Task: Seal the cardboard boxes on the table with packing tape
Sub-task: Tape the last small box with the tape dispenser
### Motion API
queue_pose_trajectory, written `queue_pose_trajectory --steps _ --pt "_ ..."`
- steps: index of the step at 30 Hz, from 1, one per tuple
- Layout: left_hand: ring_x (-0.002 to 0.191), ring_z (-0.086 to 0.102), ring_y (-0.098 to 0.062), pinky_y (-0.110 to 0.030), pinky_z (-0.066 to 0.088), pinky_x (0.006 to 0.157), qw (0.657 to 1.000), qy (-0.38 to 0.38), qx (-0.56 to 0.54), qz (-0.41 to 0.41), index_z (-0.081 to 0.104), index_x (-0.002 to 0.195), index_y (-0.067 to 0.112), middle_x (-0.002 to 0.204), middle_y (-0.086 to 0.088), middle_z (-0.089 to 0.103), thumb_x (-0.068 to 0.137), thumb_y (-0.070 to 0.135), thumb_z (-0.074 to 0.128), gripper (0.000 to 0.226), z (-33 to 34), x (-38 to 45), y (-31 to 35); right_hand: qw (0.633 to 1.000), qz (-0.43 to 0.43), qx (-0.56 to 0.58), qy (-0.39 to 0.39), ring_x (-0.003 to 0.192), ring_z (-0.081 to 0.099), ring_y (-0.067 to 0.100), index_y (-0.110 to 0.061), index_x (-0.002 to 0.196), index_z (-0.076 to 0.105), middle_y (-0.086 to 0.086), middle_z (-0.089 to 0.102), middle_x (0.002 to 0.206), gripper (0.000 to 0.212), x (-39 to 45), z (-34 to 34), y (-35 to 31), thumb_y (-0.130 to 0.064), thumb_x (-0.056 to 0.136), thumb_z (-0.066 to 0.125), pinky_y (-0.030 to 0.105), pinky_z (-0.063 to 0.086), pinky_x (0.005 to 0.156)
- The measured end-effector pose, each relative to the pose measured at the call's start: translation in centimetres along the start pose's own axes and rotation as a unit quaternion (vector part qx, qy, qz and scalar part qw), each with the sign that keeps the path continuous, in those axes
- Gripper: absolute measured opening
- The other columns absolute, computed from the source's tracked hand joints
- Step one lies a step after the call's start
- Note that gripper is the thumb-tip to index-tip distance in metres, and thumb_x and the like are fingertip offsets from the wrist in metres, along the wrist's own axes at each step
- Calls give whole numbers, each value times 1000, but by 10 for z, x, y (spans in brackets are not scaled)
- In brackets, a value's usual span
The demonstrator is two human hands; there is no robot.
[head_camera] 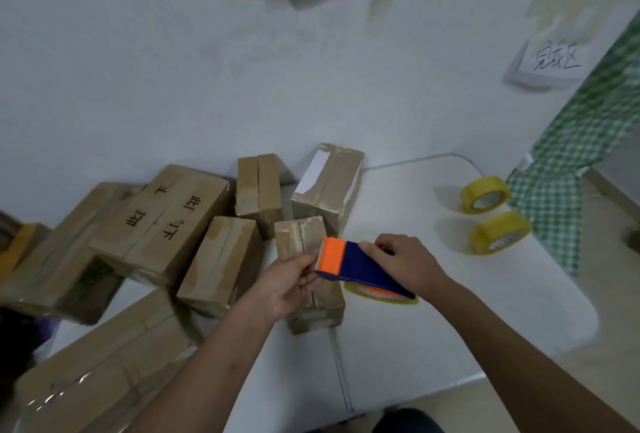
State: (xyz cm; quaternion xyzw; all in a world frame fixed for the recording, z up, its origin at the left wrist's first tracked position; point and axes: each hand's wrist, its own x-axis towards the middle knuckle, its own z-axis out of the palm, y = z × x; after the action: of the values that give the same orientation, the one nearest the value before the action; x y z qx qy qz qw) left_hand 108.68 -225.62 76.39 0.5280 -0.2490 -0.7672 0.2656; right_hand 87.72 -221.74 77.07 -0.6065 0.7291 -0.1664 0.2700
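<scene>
Right hand (403, 264) grips the light, rigid tape dispenser (356, 268) at its blue body, centre frame; left hand (291, 282) pinches near its serrated orange end, probably the thin, sticky tape tip.

One head-worn wide-angle camera looked forward and steeply down from close above the white surface (433, 328), facing the pale plastered wall (173, 68) behind it.

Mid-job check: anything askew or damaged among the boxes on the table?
Yes. The boxes lie jumbled, several tilted against each other. The tall box at the wall carries a torn, peeling white label.
</scene>
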Motion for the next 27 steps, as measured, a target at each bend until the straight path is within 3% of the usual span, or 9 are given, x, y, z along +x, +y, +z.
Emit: queue_pose_trajectory --steps 5,10,15,21,27 --pt "110 63 -25 -31 52 89 1000 -8 -20 -23 66 114 5 114 -18 67 94 16 65 22 -3 5 -4 1000 -19 3 -24 78 63 7 -24 102 63 -8 69 93 41 4 -6 5 -57 97 39 20 50 71" --pt "96 65 -19 -25 52 75 999 -10 25 -17 64 117 6 104 -12 70 97 16 61 23 -2 2 -11 999 -34 6 -37 76 63 7 -23 98 64 -8 68 90 48 5 -9 9 -61 96 34 21 50 71" --pt "100 65 -23 -34 51 87 994 51 94 35 68 107 9 109 -19 71 101 16 56 16 3 0 -20 998 -39 -22 -49 78 63 6 -26 103 62 -12 66 91 51 4 -5 10 -67 92 35 18 49 69" --pt "96 68 -19 -33 55 82 969 100 192 116 70 97 13 95 -8 74 101 21 55 17 0 -1 -24 995 -54 -62 -49 80 63 8 -26 106 62 -9 69 97 52 6 -2 5 -68 91 36 20 51 73" --pt "77 59 -16 -26 50 71 968 130 159 147 69 88 7 75 -5 64 97 15 61 14 -21 -1 -26 992 -58 -75 -82 80 62 9 -25 105 62 -8 68 97 52 7 2 2 -68 91 38 21 49 71"
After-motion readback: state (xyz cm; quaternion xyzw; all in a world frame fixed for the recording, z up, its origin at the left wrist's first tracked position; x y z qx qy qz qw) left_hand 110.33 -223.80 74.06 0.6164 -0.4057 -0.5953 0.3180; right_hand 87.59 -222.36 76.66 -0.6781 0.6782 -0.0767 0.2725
